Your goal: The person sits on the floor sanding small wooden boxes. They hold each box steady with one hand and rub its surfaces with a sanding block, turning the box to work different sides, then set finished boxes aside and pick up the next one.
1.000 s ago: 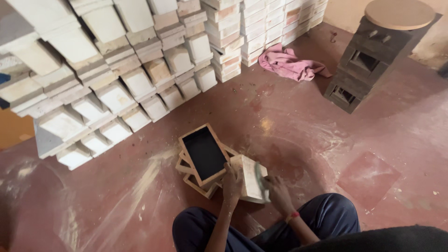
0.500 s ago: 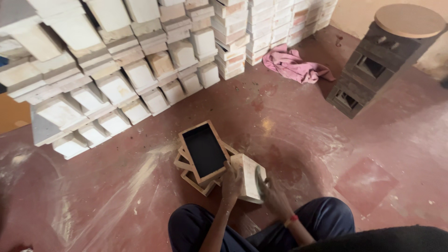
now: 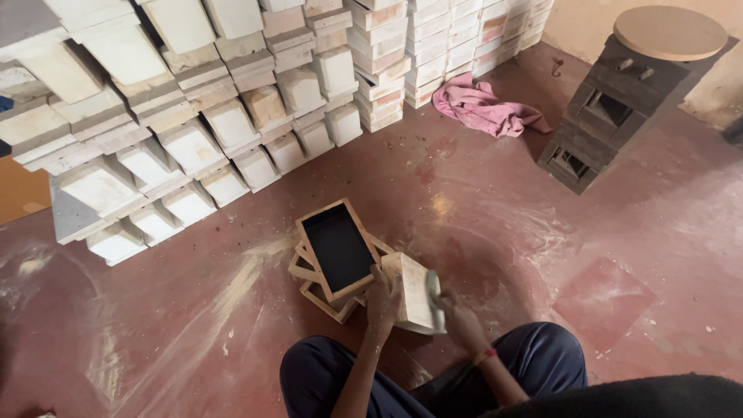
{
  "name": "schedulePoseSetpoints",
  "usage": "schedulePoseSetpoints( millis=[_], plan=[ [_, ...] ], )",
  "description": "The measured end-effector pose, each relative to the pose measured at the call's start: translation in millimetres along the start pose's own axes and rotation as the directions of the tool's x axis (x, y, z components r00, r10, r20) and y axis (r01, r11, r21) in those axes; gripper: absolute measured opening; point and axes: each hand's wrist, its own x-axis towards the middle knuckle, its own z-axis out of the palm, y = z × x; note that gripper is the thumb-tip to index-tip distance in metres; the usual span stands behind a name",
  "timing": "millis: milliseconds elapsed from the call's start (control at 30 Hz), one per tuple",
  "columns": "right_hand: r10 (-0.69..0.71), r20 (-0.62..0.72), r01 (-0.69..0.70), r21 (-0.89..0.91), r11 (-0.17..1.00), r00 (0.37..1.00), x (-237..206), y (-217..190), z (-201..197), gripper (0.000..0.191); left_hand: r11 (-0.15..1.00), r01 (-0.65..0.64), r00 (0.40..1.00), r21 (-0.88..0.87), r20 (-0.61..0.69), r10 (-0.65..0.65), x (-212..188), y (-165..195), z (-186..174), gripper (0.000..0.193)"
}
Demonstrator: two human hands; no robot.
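Looking down from the head camera, I see a dusty red floor (image 3: pixel 193 333) streaked with pale powder. Far left and along the top, pale rectangular blocks (image 3: pixel 193 147) lie stacked in slanting rows, many tipped on edge and leaning on one another.

Near the middle of the floor, just ahead of my knees, sits a small pile of wooden frames (image 3: pixel 325 288). The top frame (image 3: pixel 337 248) lies flat and tilted, and its inside is dark, almost black.

My left hand (image 3: pixel 384 296) rests against the right edge of that pile, its fingers curled onto the left face of a pale block (image 3: pixel 414 290) that stands on edge, upright, touching the frames. The hand has hold of the block's side, though I cannot tell how tightly.

My right hand (image 3: pixel 457 317) is just right of the block, fingers closed around something small and greyish (image 3: pixel 432 285) pressed to the block's right face; the view is too blurred to tell what it is. A thin band circles that wrist. My legs, in dark blue trousers (image 3: pixel 542 360), fold beneath both hands.

Further right and higher, a crumpled pink cloth (image 3: pixel 484 107) lies on the floor near the stacked blocks. At the far right stands a dark stepped stand (image 3: pixel 600 128) with openings in its front, and a round tan disc (image 3: pixel 669 32) rests on its top.
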Motion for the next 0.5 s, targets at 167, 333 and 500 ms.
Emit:
schedulePoseSetpoints(
  millis=[167,333,500],
  plan=[
    [0.159,0.146,-0.147,-0.085,0.985,0.976,9.2,18.5,-11.9,0.044,0.999,-0.018,1.000,-0.031,0.001,0.018,6.7,-2.1,7.1,0.061],
    [-0.158,-0.067,0.167,0.163,0.972,0.985,11.4,-11.2,-14.2,0.053,1.000,0.025,1.000,-0.004,0.010,-0.025,15.5,-2.3,16.4,0.068],
    [0.217,0.026,-0.217,0.000,0.976,0.976,41.1,-3.4,-11.9,0.046,0.999,-0.040,0.999,-0.018,-0.017,0.040,17.3,-10.6,25.0,0.069]
  ],
)
